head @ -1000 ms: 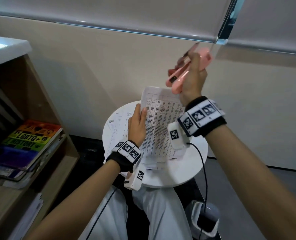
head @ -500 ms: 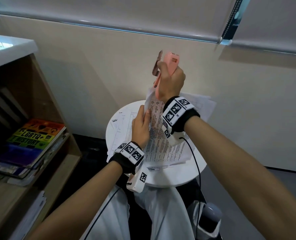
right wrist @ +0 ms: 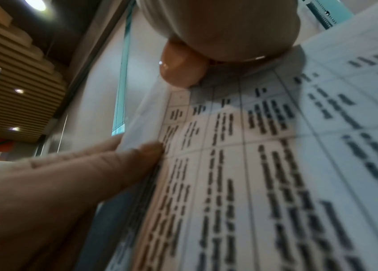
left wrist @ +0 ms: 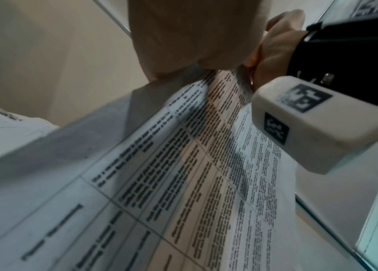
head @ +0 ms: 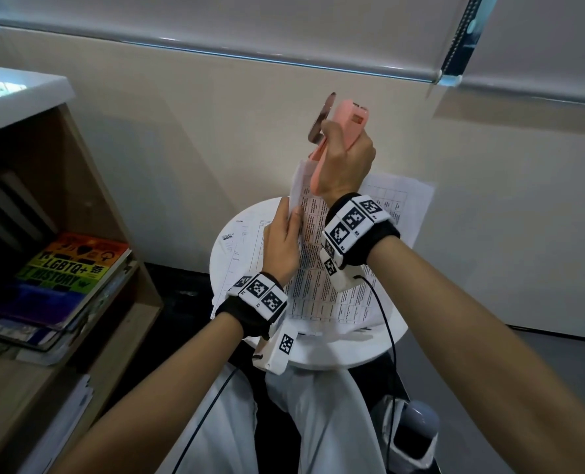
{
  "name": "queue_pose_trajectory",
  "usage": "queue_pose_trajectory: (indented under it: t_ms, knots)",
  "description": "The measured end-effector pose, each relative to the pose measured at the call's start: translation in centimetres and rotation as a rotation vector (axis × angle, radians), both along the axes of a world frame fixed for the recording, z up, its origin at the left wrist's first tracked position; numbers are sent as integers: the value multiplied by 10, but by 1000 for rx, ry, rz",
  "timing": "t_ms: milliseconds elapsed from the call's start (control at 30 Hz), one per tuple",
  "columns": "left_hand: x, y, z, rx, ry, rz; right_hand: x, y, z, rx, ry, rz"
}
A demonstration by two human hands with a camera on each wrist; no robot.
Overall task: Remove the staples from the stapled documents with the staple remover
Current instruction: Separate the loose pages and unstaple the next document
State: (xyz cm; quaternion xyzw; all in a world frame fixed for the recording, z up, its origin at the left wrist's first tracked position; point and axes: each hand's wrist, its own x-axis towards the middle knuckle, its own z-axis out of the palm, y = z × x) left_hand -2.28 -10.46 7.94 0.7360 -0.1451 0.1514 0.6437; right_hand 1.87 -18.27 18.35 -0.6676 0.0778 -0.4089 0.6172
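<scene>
Round and white, the small table (head: 335, 350) stands against a beige wall beside a wooden bookshelf (head: 89, 234), with loose printed sheets (head: 404, 200) lying on it. From the head view, the left hand (head: 282, 246) pinches the left edge of the stapled document (head: 321, 289) and tilts it up off the table. The right hand (head: 347, 162) is curled round the pink staple remover (head: 344, 131), held nearly upright, its metal blade (head: 321, 118) pointing up and away from the paper. The document's upper left corner (head: 299, 169) sits just below and left of that fist, touching the remover's lower end.

The left wrist view shows the document (left wrist: 183, 174) sloping away, the palm above its top edge, and the right hand (left wrist: 273, 51) beyond; I cannot tell the finger positions here.

The right wrist view shows the remover's rounded pink butt (right wrist: 182, 67) against the document's (right wrist: 252, 165) top corner, and the left thumb (right wrist: 137, 155) pressed on the page margin, fingers behind.

No staple is visible. I judge the blade must swing down toward that corner; the right hand is nearer it.
</scene>
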Motion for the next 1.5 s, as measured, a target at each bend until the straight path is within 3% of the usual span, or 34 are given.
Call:
queue_pose_trajectory:
  t_ms: [333,500,600,700,767,867,1000,1100,1167,1300,1500]
  knots:
    - [-1,-1,-1,34,-4,-19,-1,-4,1,64,-13,85]
    - [10,8,-14,-34,89,-1,-18,-35,19,310,-181,104]
    - [17,15,-23,-143,182,0,-34,-86,5,170,-15,-10]
    - [24,17,-29,-241,245,-68,-65,-125,-34,77,146,263]
    - [29,13,-38,-260,309,-117,-86,-139,-68,117,363,437]
    - [32,-1,-58,-164,451,-134,-104,-153,-114,167,675,557]
    - [24,-2,-70,9,559,-86,-103,-166,-135,134,841,298]
    - [28,22,-87,727,598,265,-100,-188,-139,57,893,108]
    - [31,40,-97,962,704,367,-96,-207,-145,32,942,25]
    - [35,52,-113,970,768,393,-79,-227,-153,110,1041,17]
    - [46,69,-119,797,717,302,-46,-215,-161,71,1090,9]
